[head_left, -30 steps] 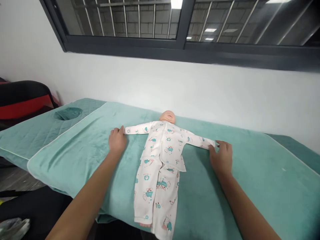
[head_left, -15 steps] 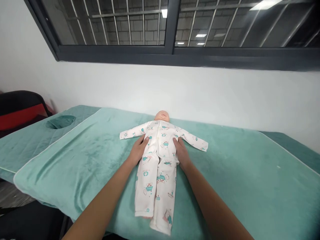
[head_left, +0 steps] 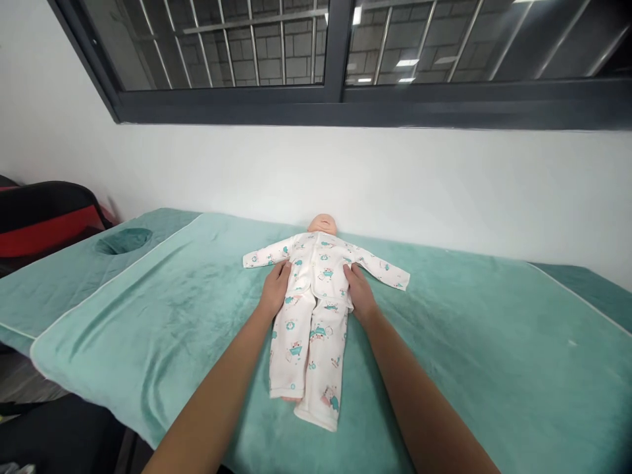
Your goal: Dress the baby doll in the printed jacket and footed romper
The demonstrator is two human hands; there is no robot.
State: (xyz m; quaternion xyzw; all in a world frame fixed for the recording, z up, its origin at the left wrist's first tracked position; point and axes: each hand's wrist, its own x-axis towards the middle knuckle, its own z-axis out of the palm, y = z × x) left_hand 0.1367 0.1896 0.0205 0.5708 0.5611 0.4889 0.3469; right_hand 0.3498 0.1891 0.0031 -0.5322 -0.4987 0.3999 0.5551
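Note:
A baby doll (head_left: 323, 273) lies on its back on the green bed cover, its head toward the wall. It wears a white long-sleeved top and white trousers (head_left: 291, 345) printed with small teal and pink figures. Both sleeves stretch out to the sides. My left hand (head_left: 275, 288) grips the doll's left-hand side as I see it, at the waist. On the opposite side my right hand (head_left: 360, 293) holds the top, fingers partly hidden by the cloth. The trouser legs point toward me, and the feet are mostly covered by the cuffs.
A teal bed cover (head_left: 469, 355) spreads over a massage bed with a face hole (head_left: 123, 241) at the left. Behind it stand a white wall (head_left: 395, 178) and a dark-framed barred window. A red and black chair (head_left: 49, 220) is at the far left, a black seat (head_left: 59, 438) at the lower left.
The doll has shifted slightly away from me, toward the wall, with both my hands still at its sides. The camera view has turned a little.

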